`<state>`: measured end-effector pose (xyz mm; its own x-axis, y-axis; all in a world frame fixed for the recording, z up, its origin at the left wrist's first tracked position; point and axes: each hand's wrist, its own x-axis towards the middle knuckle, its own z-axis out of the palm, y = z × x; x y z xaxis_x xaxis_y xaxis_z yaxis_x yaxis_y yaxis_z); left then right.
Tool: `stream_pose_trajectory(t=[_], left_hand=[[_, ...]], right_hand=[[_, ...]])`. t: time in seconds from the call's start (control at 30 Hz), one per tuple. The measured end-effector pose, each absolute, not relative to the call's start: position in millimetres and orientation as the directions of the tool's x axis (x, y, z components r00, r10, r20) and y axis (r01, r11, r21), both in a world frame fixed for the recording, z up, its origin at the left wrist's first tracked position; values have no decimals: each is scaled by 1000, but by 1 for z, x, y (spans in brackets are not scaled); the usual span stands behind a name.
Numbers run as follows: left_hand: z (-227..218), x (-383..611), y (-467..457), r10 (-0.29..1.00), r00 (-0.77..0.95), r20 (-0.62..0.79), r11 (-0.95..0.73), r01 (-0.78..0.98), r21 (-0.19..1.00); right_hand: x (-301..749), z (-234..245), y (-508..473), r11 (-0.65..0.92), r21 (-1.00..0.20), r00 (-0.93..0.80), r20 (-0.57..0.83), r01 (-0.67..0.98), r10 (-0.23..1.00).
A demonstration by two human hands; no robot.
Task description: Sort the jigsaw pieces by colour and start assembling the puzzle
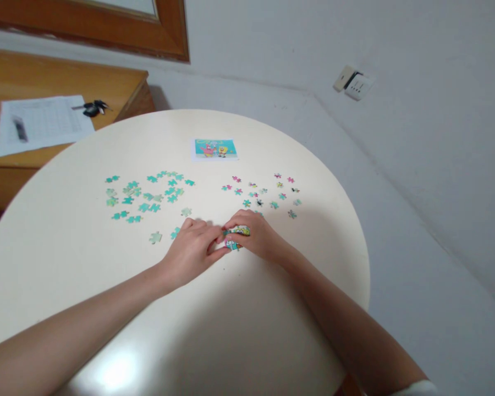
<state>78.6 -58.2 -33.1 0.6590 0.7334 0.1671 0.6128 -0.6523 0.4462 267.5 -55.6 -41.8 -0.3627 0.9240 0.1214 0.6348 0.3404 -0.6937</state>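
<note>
My left hand point(193, 246) and my right hand point(256, 237) meet at the middle of a round cream table point(239, 335). Both pinch a small cluster of joined puzzle pieces point(236, 237) that lies on the tabletop between their fingertips. Several loose teal and green puzzle pieces point(148, 195) are scattered to the left of my hands. Several pink and mixed-colour pieces point(264, 192) lie just beyond my right hand. A small cartoon reference picture point(214, 148) rests flat at the far side of the table.
A wooden desk point(119, 88) stands at the back left with a printed sheet point(41, 124) and a dark bunch of keys point(94, 108) on it. White walls close in behind and to the right, with a wall switch point(353, 83).
</note>
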Motion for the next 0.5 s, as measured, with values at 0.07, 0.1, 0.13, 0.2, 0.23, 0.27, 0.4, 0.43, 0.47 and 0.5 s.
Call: stream_pose_trajectory(t=[0.07, 0.1, 0.13, 0.2, 0.23, 0.27, 0.4, 0.43, 0.47, 0.5], left_hand=[[-33, 79, -58, 732, 660, 169, -654, 613, 444], [-33, 79, -58, 732, 660, 172, -655, 612, 443], [-33, 79, -58, 731, 659, 176, -657, 610, 443], [-33, 79, -58, 729, 659, 183, -660, 607, 442], [-33, 79, -58, 730, 658, 185, -660, 607, 443], [-33, 79, -58, 730, 658, 185, -659, 608, 443], [-34, 78, -58, 736, 653, 181, -654, 614, 442], [-34, 78, -58, 736, 652, 182, -654, 614, 442], [-35, 78, -58, 734, 653, 183, -655, 612, 444], [-35, 78, -57, 732, 655, 185, -657, 609, 444]], right_hand=[[267, -43, -55, 341, -684, -366, 115, 645, 924], [267, -43, -55, 342, -678, -367, 114, 650, 923], [267, -43, -55, 343, -672, -367, 112, 656, 923], [267, -42, -55, 342, -659, -364, 110, 670, 925], [266, -42, -55, 339, -653, -358, 111, 677, 927], [266, -41, -56, 335, -649, -349, 112, 683, 930], [265, -37, -60, 304, -641, -310, 108, 705, 945], [265, -37, -60, 298, -638, -302, 105, 710, 947], [265, -38, -60, 294, -637, -297, 106, 713, 949], [265, -39, -60, 293, -638, -292, 111, 712, 950]])
